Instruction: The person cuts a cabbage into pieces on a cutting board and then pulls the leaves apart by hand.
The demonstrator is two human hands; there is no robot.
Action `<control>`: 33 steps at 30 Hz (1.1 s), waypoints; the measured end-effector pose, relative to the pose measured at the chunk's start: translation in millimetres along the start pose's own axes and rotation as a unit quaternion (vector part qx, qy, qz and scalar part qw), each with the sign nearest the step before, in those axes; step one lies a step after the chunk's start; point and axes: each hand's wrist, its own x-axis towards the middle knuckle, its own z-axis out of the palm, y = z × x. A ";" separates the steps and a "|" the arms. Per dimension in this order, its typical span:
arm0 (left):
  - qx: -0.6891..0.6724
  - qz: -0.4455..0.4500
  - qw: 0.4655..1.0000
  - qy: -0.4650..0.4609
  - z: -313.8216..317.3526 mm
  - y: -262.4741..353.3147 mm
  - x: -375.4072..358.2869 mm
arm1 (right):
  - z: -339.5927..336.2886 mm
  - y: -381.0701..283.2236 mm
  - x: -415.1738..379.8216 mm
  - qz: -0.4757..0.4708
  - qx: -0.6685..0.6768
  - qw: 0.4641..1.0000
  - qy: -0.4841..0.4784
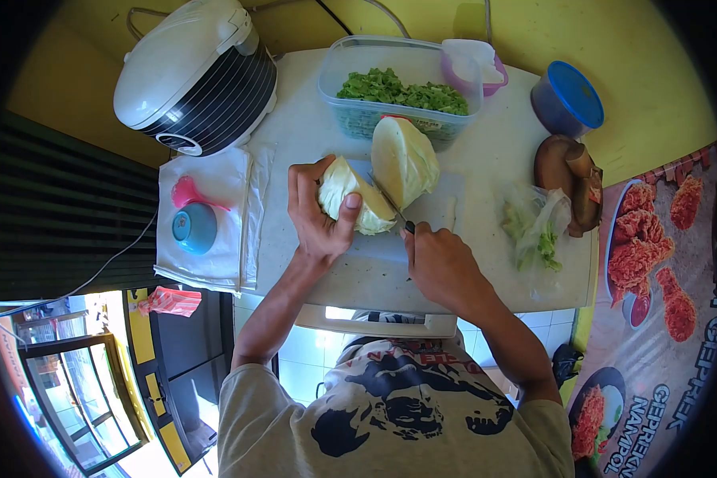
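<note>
On the near side of the plastic box (358,123), the left hand (315,219) grips a cabbage chunk (341,185), the right hand (444,264) a knife (390,197), its blade between that chunk and a bigger cabbage piece (406,162).

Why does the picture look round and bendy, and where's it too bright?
Head view: probably a fisheye lens, with black corners and curving edges on the white table; head view: white glare beside the dark-framed glass panel at lower left; head view: the left hand and pale green cabbage wedge look sharp.
</note>
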 end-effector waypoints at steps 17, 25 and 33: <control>0.007 0.013 1.000 0.017 -2.2 -1.4 -5.8 | 6.9 14.5 -34.4 0.025 -0.046 0.997 -0.048; -0.081 -0.167 0.981 0.047 -10.4 2.5 -2.0 | -12.4 48.5 -58.5 0.010 -0.013 0.998 -0.065; -0.134 -0.394 0.907 -0.064 -33.7 -21.1 16.0 | -8.7 47.5 -14.9 -0.073 0.175 0.955 0.226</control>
